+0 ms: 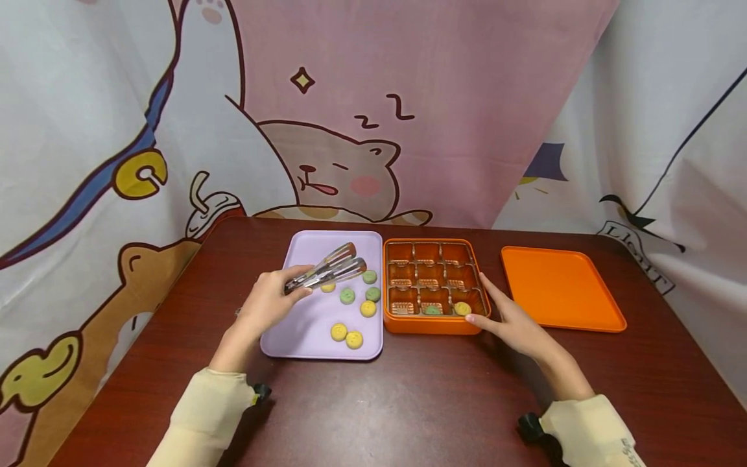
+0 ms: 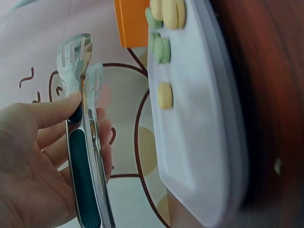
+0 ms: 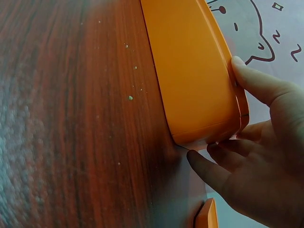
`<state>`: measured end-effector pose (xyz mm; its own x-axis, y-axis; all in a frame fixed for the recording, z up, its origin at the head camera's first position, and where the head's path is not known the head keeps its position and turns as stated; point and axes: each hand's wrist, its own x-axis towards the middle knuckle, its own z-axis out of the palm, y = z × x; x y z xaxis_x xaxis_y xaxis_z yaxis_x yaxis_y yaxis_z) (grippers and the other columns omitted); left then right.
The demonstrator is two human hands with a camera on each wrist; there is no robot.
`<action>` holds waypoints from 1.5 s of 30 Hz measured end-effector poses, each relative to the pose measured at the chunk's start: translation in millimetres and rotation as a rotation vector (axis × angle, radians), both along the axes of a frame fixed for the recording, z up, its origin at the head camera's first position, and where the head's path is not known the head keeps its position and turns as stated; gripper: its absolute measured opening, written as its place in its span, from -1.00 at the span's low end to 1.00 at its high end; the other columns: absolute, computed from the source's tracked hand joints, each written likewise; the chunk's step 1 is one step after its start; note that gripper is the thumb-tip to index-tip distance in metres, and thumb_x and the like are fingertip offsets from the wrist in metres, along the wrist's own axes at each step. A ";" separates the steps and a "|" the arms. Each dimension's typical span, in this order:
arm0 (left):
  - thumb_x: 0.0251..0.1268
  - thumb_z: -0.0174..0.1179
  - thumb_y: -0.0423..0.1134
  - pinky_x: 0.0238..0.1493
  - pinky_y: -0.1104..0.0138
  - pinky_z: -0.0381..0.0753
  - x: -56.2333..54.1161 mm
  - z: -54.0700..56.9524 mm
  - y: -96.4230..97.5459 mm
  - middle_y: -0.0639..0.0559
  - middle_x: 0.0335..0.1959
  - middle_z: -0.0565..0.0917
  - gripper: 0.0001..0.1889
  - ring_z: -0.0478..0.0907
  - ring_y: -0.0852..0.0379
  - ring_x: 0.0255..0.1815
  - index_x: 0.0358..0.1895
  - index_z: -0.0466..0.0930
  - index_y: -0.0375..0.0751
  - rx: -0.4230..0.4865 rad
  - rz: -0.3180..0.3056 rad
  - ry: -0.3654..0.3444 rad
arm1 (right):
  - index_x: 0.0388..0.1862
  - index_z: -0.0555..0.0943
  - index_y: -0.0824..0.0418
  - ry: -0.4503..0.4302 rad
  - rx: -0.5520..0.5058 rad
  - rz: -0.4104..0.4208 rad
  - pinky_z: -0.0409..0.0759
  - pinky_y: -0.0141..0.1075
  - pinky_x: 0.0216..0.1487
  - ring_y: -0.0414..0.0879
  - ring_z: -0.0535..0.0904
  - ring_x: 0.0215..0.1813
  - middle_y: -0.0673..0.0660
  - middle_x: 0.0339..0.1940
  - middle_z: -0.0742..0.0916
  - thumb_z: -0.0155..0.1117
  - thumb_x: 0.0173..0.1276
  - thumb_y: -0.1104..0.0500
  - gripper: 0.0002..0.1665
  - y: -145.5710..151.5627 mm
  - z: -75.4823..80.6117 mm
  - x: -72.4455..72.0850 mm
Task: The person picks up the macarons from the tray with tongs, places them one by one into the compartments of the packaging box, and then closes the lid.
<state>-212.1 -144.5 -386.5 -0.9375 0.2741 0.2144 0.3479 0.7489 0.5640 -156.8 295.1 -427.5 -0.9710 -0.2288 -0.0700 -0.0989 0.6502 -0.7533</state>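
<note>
looks like mid-transfer: my left hand (image 1: 273, 295) is clamped on the metal tongs (image 1: 327, 277), tips apart with nothing seen between them, over the lilac tray (image 1: 297, 327) holding green pieces (image 1: 347, 296) and yellow pieces (image 1: 368, 309), while my right hand (image 1: 513, 324) grips the near right corner of the orange box (image 1: 432, 326), thumb and fingers round it. i'd judge the next move calls for lowering the tips, squeezing one piece and lifting it over the rim into an unfilled compartment (image 1: 403, 301). tongs partly cover one yellow piece, neighbours sit close; orange lid (image 1: 560, 288) lies apart on the worktop (image 1: 420, 395), out of the way.
</note>
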 end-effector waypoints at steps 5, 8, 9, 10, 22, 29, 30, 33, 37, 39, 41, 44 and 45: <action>0.22 0.38 -0.27 -0.06 0.02 0.55 -0.8 -5.3 -11.1 -0.26 0.06 0.72 -0.54 0.64 -0.10 -0.07 0.22 0.63 -0.17 -0.005 0.041 -0.028 | 0.66 -0.25 0.15 -0.002 0.003 -0.004 -0.04 0.46 0.40 0.43 -0.11 0.61 0.34 0.66 -0.04 0.26 0.42 -0.12 0.15 0.6 -0.9 0.3; 0.21 0.38 -0.28 -0.05 -0.03 0.56 -0.7 -8.4 -16.8 -0.29 0.06 0.71 -0.55 0.65 -0.15 -0.03 0.20 0.63 -0.18 -0.004 0.055 -0.021 | 0.66 -0.25 0.13 -0.005 0.007 -0.006 -0.03 0.46 0.40 0.43 -0.11 0.61 0.34 0.66 -0.04 0.26 0.42 -0.12 0.15 0.8 -1.2 0.5; 0.20 0.38 -0.29 -0.05 -0.03 0.55 -0.5 -9.3 -18.3 -0.29 0.06 0.71 -0.55 0.65 -0.16 -0.03 0.20 0.63 -0.19 -0.001 0.061 -0.021 | 0.66 -0.25 0.12 -0.007 0.008 -0.006 -0.03 0.46 0.39 0.43 -0.11 0.61 0.33 0.66 -0.04 0.26 0.42 -0.13 0.15 0.8 -1.2 0.6; 0.19 0.39 -0.29 -0.06 -0.03 0.56 -0.6 -10.3 -19.4 -0.29 0.04 0.72 -0.55 0.66 -0.16 -0.03 0.18 0.64 -0.19 -0.005 0.067 -0.010 | 0.66 -0.25 0.11 -0.007 0.007 -0.006 -0.03 0.46 0.39 0.43 -0.11 0.61 0.33 0.67 -0.04 0.26 0.42 -0.13 0.15 0.9 -1.2 0.6; 0.20 0.39 -0.27 -0.09 -0.01 0.55 -5.2 -23.6 -31.1 -0.31 0.07 0.70 -0.54 0.63 -0.14 -0.07 0.20 0.63 -0.20 -0.050 0.093 -0.066 | 0.66 -0.26 0.08 -0.011 0.002 -0.004 -0.04 0.46 0.40 0.43 -0.13 0.61 0.31 0.67 -0.05 0.25 0.42 -0.13 0.14 0.4 -0.7 1.4; 0.17 0.40 -0.30 -0.18 0.15 0.55 -8.6 -32.0 -34.9 -0.26 -0.02 0.75 -0.59 0.66 -0.05 -0.14 0.12 0.67 -0.26 0.002 0.058 -0.062 | 0.66 -0.26 0.08 -0.010 -0.005 -0.001 -0.05 0.46 0.40 0.42 -0.13 0.61 0.31 0.67 -0.06 0.25 0.43 -0.11 0.14 0.2 -0.2 1.2; 0.17 0.40 -0.30 -0.20 0.19 0.54 -8.8 -32.6 -35.2 -0.26 -0.03 0.75 -0.59 0.66 -0.03 -0.16 0.12 0.67 -0.27 0.006 0.056 -0.071 | 0.66 -0.26 0.08 -0.010 -0.006 -0.001 -0.05 0.46 0.40 0.42 -0.13 0.61 0.31 0.67 -0.06 0.25 0.43 -0.11 0.14 0.3 -0.3 1.2; 0.18 0.40 -0.29 -0.24 0.24 0.53 -9.0 -34.8 -36.2 -0.27 -0.04 0.75 -0.60 0.66 -0.02 -0.17 0.11 0.67 -0.28 0.010 0.058 -0.106 | 0.66 -0.27 0.07 -0.010 -0.004 -0.001 -0.05 0.47 0.40 0.42 -0.13 0.61 0.31 0.67 -0.06 0.25 0.43 -0.11 0.13 0.2 -0.3 1.1; 0.18 0.40 -0.29 -0.21 0.22 0.55 -8.8 -36.1 -36.5 -0.29 -0.03 0.75 -0.59 0.68 -0.04 -0.14 0.12 0.67 -0.28 0.005 0.068 -0.126 | 0.66 -0.27 0.07 -0.012 -0.003 -0.003 -0.05 0.47 0.39 0.42 -0.13 0.61 0.31 0.67 -0.06 0.25 0.43 -0.11 0.13 -0.2 0.0 1.1; 0.18 0.40 -0.29 -0.19 0.19 0.56 -8.6 -35.7 -36.2 -0.29 -0.03 0.75 -0.59 0.68 -0.06 -0.13 0.12 0.67 -0.27 -0.001 0.070 -0.125 | 0.66 -0.27 0.06 -0.014 0.000 -0.007 -0.05 0.47 0.39 0.42 -0.13 0.61 0.31 0.67 -0.05 0.25 0.43 -0.11 0.13 -0.4 0.2 1.2; 0.18 0.40 -0.28 -0.16 0.15 0.56 -8.4 -35.1 -35.7 -0.29 -0.03 0.75 -0.59 0.69 -0.07 -0.11 0.12 0.67 -0.26 -0.009 0.074 -0.121 | 0.66 -0.26 0.07 -0.016 0.003 -0.010 -0.04 0.47 0.39 0.43 -0.12 0.61 0.32 0.67 -0.05 0.25 0.43 -0.11 0.13 -0.3 0.2 1.3; 0.17 0.40 -0.28 -0.13 0.09 0.56 -8.6 -35.0 -35.1 -0.30 -0.03 0.75 -0.59 0.68 -0.10 -0.09 0.12 0.68 -0.25 -0.020 0.085 -0.123 | 0.66 -0.26 0.08 -0.017 0.005 -0.013 -0.04 0.47 0.39 0.43 -0.12 0.61 0.32 0.67 -0.05 0.25 0.43 -0.12 0.14 0.0 0.4 1.4; 0.18 0.40 -0.28 -0.13 0.08 0.55 -8.9 -35.1 -35.1 -0.30 -0.03 0.75 -0.59 0.68 -0.11 -0.09 0.12 0.68 -0.24 -0.026 0.089 -0.126 | 0.66 -0.26 0.09 -0.017 0.005 -0.012 -0.04 0.47 0.39 0.43 -0.13 0.61 0.32 0.67 -0.06 0.25 0.43 -0.12 0.14 0.1 0.5 1.4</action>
<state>-221.0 -179.6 -421.6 -0.9774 0.1922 0.0878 0.2071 0.7885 0.5791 -155.5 295.1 -427.0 -0.9724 -0.2163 -0.0877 -0.0779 0.6551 -0.7516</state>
